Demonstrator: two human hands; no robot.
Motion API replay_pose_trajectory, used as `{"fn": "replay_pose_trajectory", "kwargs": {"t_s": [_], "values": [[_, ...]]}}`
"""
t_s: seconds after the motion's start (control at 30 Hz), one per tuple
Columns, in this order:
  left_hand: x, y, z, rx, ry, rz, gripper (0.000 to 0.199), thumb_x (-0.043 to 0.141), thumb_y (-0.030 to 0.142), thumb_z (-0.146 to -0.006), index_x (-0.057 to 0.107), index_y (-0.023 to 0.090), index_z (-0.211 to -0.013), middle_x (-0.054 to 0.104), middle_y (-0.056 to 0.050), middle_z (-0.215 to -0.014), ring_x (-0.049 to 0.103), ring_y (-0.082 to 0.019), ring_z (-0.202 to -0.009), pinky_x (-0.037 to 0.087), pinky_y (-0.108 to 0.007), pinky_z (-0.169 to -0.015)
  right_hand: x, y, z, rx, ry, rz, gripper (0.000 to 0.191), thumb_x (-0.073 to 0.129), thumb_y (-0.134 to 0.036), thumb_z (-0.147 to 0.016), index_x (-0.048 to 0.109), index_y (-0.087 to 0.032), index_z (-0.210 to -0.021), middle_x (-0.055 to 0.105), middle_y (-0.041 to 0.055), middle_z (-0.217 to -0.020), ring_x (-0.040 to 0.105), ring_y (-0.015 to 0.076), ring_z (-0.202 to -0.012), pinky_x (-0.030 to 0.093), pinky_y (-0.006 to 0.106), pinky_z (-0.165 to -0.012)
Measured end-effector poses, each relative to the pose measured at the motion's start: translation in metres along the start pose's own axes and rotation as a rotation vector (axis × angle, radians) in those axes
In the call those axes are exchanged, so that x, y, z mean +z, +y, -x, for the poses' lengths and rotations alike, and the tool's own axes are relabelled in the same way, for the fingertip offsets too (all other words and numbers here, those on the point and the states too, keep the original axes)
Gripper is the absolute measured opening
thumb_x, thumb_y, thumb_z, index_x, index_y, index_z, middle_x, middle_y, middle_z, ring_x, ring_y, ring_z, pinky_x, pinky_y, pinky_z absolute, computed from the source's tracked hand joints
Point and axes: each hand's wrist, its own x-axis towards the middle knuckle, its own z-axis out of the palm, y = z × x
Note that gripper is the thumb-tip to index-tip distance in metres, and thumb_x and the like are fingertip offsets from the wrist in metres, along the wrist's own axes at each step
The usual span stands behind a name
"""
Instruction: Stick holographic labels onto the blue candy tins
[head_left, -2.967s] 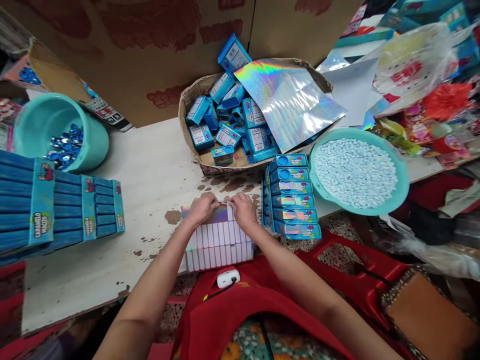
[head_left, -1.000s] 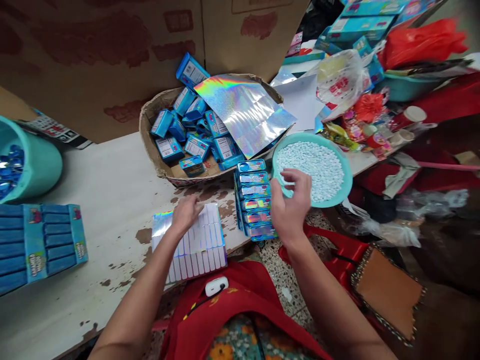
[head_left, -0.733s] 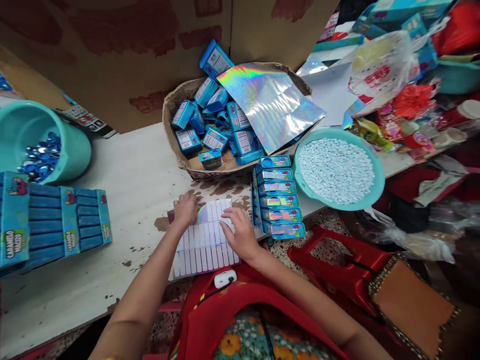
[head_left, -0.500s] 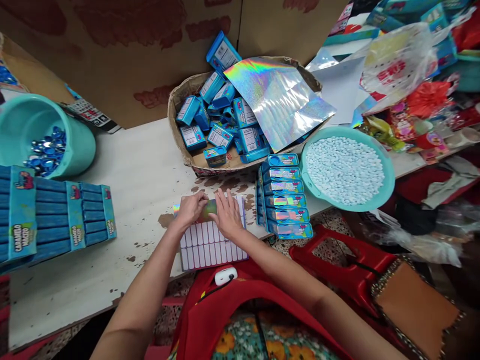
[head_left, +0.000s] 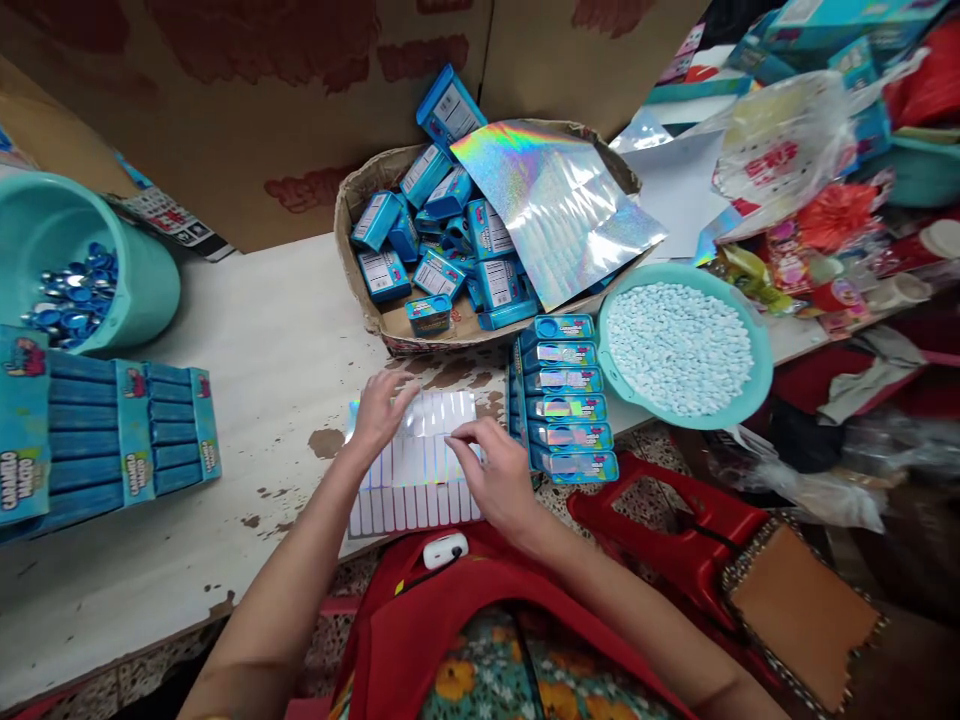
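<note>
A sheet of narrow, rounded label stickers (head_left: 416, 508) lies at the table's front edge, its upper part shiny and reflecting light. Over its upper left corner is my left hand (head_left: 381, 412), thumb and forefinger apart with nothing visible between them. At the sheet's right side my right hand (head_left: 496, 475) has thumb and forefinger pinched together above the labels; whatever is in the pinch is too small to make out. Just right of that hand stands a row of blue candy tins (head_left: 566, 408), with shiny strips on several of their upturned sides.
Behind the sheet, a cardboard tray (head_left: 386, 335) holds blue tins and a holographic sheet (head_left: 555, 215). A basin (head_left: 759, 375) of pale candies stands right, a teal bucket (head_left: 154, 290) left. Packed tin displays (head_left: 135, 435) sit at left. A red stool (head_left: 637, 500) is beside me.
My right hand has gone from lying flat on the sheet to a pinch, lower and further right. My left hand has loosened and lifted slightly. The view has shifted a little.
</note>
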Motion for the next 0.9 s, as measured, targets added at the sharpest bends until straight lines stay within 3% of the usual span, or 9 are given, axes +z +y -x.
{"fn": "replay_pose_trajectory", "kwargs": {"t_s": [0.03,0.1,0.17,0.23,0.3,0.43,0.63,0.8,0.9], "values": [[-0.005,0.015,0.011,0.032,-0.031,0.222,0.037,0.046,0.043,-0.085,0.057,0.021,-0.111,0.059,-0.010,-0.118,0.052,-0.026,-0.110,0.039,-0.040,-0.092,-0.013,-0.011,0.000,0.035,0.026,-0.081,0.010,0.052,-0.025,-0.090,0.058,-0.020,-0.083,0.062,0.0018,-0.079,0.057,0.0143,-0.077,0.044,0.027,-0.071],[-0.013,0.047,0.032,0.082,-0.243,0.558,0.051,0.051,0.049,-0.081,0.048,0.023,-0.124,0.056,-0.010,-0.121,0.054,-0.024,-0.104,0.045,-0.035,-0.083,-0.034,-0.026,0.000,0.094,0.067,-0.192,0.008,0.055,-0.024,-0.088,0.058,-0.020,-0.082,0.061,0.0000,-0.078,0.057,0.0133,-0.075,0.044,0.026,-0.071],[-0.012,0.077,0.047,0.058,-0.424,0.636,0.044,0.059,0.046,-0.077,0.054,0.021,-0.113,0.062,-0.007,-0.103,0.058,-0.019,-0.087,0.047,-0.029,-0.072,-0.047,-0.031,0.001,0.144,0.117,-0.238,0.007,0.057,-0.025,-0.087,0.059,-0.020,-0.082,0.061,-0.0008,-0.077,0.057,0.0129,-0.074,0.044,0.026,-0.070],[-0.006,0.098,0.051,-0.010,-0.485,0.605,0.028,0.060,0.042,-0.078,0.059,0.018,-0.092,0.059,-0.002,-0.078,0.053,-0.012,-0.066,0.043,-0.024,-0.060,-0.054,-0.028,0.000,0.192,0.191,-0.247,0.006,0.059,-0.026,-0.085,0.061,-0.021,-0.083,0.062,-0.0008,-0.078,0.057,0.0132,-0.074,0.044,0.027,-0.070],[0.002,0.113,0.042,-0.034,-0.461,0.562,0.024,0.054,0.041,-0.082,0.057,0.017,-0.083,0.052,0.002,-0.068,0.046,-0.009,-0.057,0.039,-0.022,-0.054,-0.058,-0.019,-0.005,0.233,0.281,-0.256,0.008,0.061,-0.028,-0.083,0.063,-0.021,-0.083,0.063,0.0006,-0.082,0.058,0.0145,-0.079,0.045,0.029,-0.073],[0.014,0.135,0.004,0.110,-0.334,0.468,0.018,0.050,0.034,-0.085,0.053,0.019,-0.094,0.048,0.004,-0.069,0.043,-0.009,-0.060,0.035,-0.021,-0.055,-0.066,0.007,-0.031,0.280,0.485,-0.332,0.017,0.068,-0.035,-0.075,0.068,-0.019,-0.080,0.063,0.0062,-0.103,0.058,0.0180,-0.094,0.047,0.029,-0.073],[0.036,0.164,-0.061,0.359,-0.252,0.257,0.009,0.044,0.020,-0.081,0.049,0.019,-0.088,0.045,0.003,-0.071,0.042,-0.011,-0.067,0.034,-0.024,-0.061,-0.088,0.049,-0.087,0.348,0.610,-0.468,0.029,0.068,-0.040,-0.071,0.068,-0.014,-0.083,0.065,0.0016,-0.072,0.056,0.0132,-0.066,0.046,0.028,-0.065],[0.048,0.166,-0.091,0.335,-0.219,0.143,0.015,0.047,0.017,-0.076,0.049,0.020,-0.091,0.047,0.004,-0.070,0.044,-0.012,-0.066,0.034,-0.024,-0.060,-0.101,0.064,-0.103,0.315,0.634,-0.177,0.019,0.065,-0.033,-0.071,0.070,-0.015,-0.076,0.063,0.0014,-0.073,0.052,0.0118,-0.061,0.043,0.027,-0.063],[0.053,0.162,-0.098,0.334,-0.205,0.108,0.016,0.047,0.016,-0.076,0.049,0.020,-0.092,0.049,0.003,-0.072,0.047,-0.013,-0.068,0.036,-0.025,-0.062,-0.102,0.066,-0.106,0.269,0.636,0.007,0.014,0.061,-0.027,-0.073,0.070,-0.017,-0.074,0.062,0.0022,-0.078,0.054,0.0142,-0.070,0.043,0.028,-0.069]]}}
